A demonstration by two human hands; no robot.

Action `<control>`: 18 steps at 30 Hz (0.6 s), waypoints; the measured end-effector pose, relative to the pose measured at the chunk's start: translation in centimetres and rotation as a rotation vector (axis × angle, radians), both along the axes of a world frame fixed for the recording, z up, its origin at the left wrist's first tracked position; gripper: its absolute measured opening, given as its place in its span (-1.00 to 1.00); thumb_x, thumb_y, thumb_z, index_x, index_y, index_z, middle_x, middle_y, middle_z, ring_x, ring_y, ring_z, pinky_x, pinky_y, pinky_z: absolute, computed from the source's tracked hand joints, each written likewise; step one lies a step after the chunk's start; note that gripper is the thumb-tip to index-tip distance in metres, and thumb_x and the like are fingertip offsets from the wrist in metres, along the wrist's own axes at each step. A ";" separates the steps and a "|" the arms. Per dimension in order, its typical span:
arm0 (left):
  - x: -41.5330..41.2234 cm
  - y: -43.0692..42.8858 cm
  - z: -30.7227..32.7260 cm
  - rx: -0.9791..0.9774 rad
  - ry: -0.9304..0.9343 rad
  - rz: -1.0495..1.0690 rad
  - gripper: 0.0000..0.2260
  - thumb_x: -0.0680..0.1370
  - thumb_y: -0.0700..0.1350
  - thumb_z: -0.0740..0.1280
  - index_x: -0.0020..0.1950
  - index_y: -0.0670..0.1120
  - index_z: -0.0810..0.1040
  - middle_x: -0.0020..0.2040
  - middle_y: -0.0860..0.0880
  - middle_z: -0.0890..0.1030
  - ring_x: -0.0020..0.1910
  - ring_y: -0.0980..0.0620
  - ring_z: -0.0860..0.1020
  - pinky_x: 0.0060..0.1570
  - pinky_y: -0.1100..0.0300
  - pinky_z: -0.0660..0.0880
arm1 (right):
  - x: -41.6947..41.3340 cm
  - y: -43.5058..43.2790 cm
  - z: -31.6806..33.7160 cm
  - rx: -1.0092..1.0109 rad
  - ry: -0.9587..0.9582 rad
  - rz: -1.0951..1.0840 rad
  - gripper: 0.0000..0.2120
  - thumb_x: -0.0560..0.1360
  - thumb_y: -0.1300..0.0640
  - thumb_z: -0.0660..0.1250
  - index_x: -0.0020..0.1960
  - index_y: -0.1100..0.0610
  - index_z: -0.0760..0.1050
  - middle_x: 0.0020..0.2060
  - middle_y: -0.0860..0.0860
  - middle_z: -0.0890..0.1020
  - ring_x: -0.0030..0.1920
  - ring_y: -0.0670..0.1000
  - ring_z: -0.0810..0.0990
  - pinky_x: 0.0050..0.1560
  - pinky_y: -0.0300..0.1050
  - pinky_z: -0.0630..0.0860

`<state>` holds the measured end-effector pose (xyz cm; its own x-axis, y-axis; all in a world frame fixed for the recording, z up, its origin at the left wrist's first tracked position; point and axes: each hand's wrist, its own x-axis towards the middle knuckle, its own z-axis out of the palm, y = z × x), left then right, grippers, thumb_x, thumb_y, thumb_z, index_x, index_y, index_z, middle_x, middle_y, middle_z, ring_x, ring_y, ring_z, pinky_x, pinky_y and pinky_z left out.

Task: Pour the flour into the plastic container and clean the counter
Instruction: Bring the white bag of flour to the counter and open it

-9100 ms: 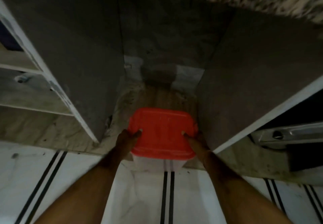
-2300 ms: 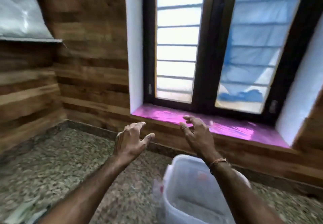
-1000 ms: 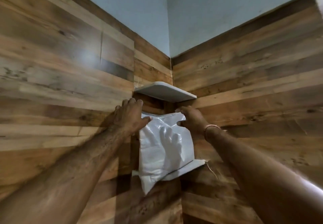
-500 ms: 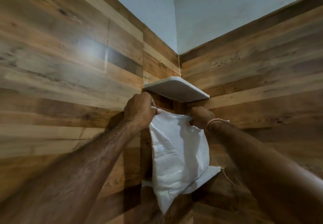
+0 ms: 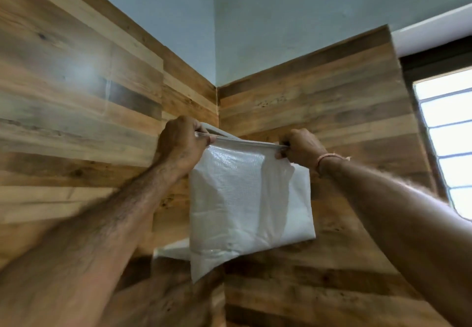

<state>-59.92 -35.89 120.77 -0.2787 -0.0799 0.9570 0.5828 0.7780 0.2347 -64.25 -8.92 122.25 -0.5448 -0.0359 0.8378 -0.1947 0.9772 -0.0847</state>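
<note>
Mid-frame, your left hand (image 5: 180, 145) and right hand (image 5: 300, 148) are both clamped on the flour bag's (image 5: 245, 204) top edge; keep it level and upright; support underneath.

I take this for a room in a home, likely a kitchen corner. Two walls (image 5: 76, 112) clad in wood-look planks meet ahead of me, with pale blue-grey paint above them. A small white corner shelf (image 5: 173, 248) sits low in the angle, and a dark-framed window (image 5: 444, 145) with horizontal bars lets daylight in on my right.
</note>
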 end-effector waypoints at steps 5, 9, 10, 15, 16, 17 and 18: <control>5.3 7.0 -5.7 -0.006 -0.113 -0.147 -0.85 0.47 0.01 0.55 -0.20 -0.05 0.72 -0.30 0.08 0.66 -0.28 0.12 0.61 -0.36 0.26 0.38 | 8.6 8.1 -5.1 -0.059 -0.138 -0.025 -0.80 0.37 0.07 0.61 -0.26 0.06 0.60 -0.29 0.10 0.69 -0.21 0.17 0.67 -0.09 0.04 0.66; 10.4 13.3 -13.2 0.020 -0.233 -0.197 -0.85 0.45 0.01 0.56 -0.22 -0.04 0.72 -0.32 0.13 0.65 -0.26 0.17 0.61 -0.32 0.28 0.41 | 14.3 15.1 -12.2 -0.080 -0.228 -0.042 -0.66 0.36 0.04 0.62 -0.40 0.00 0.47 -0.41 0.00 0.60 -0.30 0.13 0.63 -0.19 -0.06 0.60; 11.9 15.1 -15.3 0.015 -0.263 -0.197 -0.85 0.45 0.01 0.56 -0.22 -0.05 0.71 -0.33 0.13 0.64 -0.27 0.18 0.59 -0.33 0.28 0.41 | 16.0 17.0 -14.2 -0.084 -0.264 -0.046 -0.70 0.35 0.02 0.62 -0.37 0.03 0.52 -0.40 0.02 0.61 -0.30 0.13 0.63 -0.19 -0.03 0.62; 18.8 22.6 -26.1 -0.023 -0.441 -0.254 -0.83 0.45 -0.01 0.57 -0.20 -0.09 0.72 -0.29 -0.01 0.69 -0.33 0.11 0.57 -0.32 0.17 0.46 | 24.5 25.7 -25.8 -0.137 -0.402 -0.063 -0.63 0.35 0.01 0.63 -0.42 0.02 0.46 -0.45 -0.04 0.55 -0.33 0.13 0.63 -0.23 0.01 0.62; 20.1 23.7 -28.3 -0.028 -0.477 -0.253 -0.83 0.45 -0.01 0.57 -0.20 -0.09 0.72 -0.31 -0.02 0.68 -0.34 0.10 0.56 -0.33 0.16 0.45 | 26.3 26.8 -27.9 -0.150 -0.439 -0.055 -0.60 0.37 0.03 0.62 -0.44 0.03 0.42 -0.44 0.00 0.57 -0.31 0.17 0.65 -0.22 0.03 0.63; 21.4 24.7 -30.6 -0.023 -0.510 -0.261 -0.84 0.45 -0.02 0.57 -0.21 -0.09 0.71 -0.34 -0.04 0.66 -0.37 0.11 0.52 -0.35 0.17 0.41 | 28.0 27.7 -29.9 -0.160 -0.483 -0.046 -0.59 0.39 0.05 0.60 -0.43 0.05 0.41 -0.39 0.07 0.62 -0.28 0.20 0.67 -0.19 0.07 0.65; 22.5 25.3 -32.6 -0.018 -0.529 -0.276 -0.85 0.45 -0.03 0.57 -0.22 -0.08 0.70 -0.35 -0.05 0.64 -0.40 0.13 0.47 -0.38 0.20 0.38 | 29.3 28.1 -31.6 -0.151 -0.529 -0.046 -0.62 0.41 0.05 0.58 -0.41 0.05 0.42 -0.32 0.13 0.66 -0.23 0.23 0.69 -0.14 0.09 0.66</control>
<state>-37.43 -10.57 88.12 -0.7260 0.0783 0.6833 0.5716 0.6212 0.5361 -34.90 19.21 90.67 -0.8912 0.0973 0.4431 -0.0448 0.9530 -0.2995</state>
